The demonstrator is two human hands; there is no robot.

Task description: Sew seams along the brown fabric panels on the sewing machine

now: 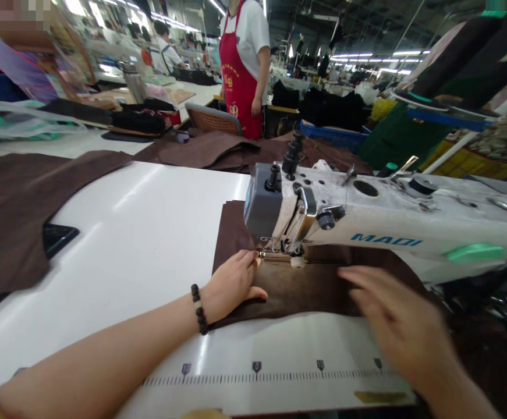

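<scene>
A dark brown piece of leather-like material (297, 291) lies under the needle area of a white sewing machine (323, 215) marked MAQI. My left hand (233, 282), with a dark bead bracelet on its wrist, rests on the left part of the piece. Its fingertips are by the end of a zipper (275, 256) and its thumb is spread to the side. Blurred by motion, my right hand (393, 314) reaches over the right part of the piece with fingers stretched out. Whether its fingertips touch the material cannot be made out.
A printed ruler scale (257, 375) runs along the front of the white table (166, 233). More brown pieces (13, 215) lie at the left and behind the machine. A person in a red apron (242, 75) stands beyond, near a chair (213, 118) and a blue crate (332, 135).
</scene>
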